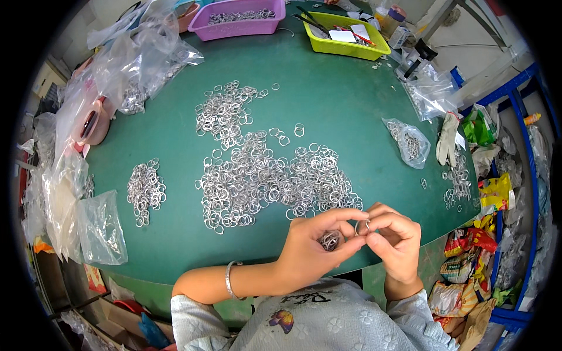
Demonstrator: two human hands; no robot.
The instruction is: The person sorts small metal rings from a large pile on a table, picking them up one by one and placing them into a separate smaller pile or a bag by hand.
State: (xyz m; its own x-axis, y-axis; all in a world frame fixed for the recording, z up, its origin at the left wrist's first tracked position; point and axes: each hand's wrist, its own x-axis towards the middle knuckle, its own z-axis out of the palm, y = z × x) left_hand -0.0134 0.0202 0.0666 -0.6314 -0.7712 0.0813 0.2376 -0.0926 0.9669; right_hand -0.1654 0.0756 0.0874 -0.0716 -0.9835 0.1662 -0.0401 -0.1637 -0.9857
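Note:
Near the front edge of the green table, my left hand (307,245) curls around several small silver metal rings (329,240) in its palm. Between its thumb and forefinger stands a single metal ring (362,227), which my right hand (396,238) pinches from the other side. The fingertips of both hands almost meet at this ring. Just beyond my hands spreads a large heap of similar rings (257,181), with a smaller cluster (225,111) joining it at the far side. Part of the ring is covered by my fingers.
A separate ring pile (146,192) lies at the left, beside clear plastic bags (100,228). Farther back stand a purple tray (237,28) of rings and a yellow-green tray (351,51) of tools. To the right are a bag of rings (410,143), a glove (448,139) and blue shelving (534,234).

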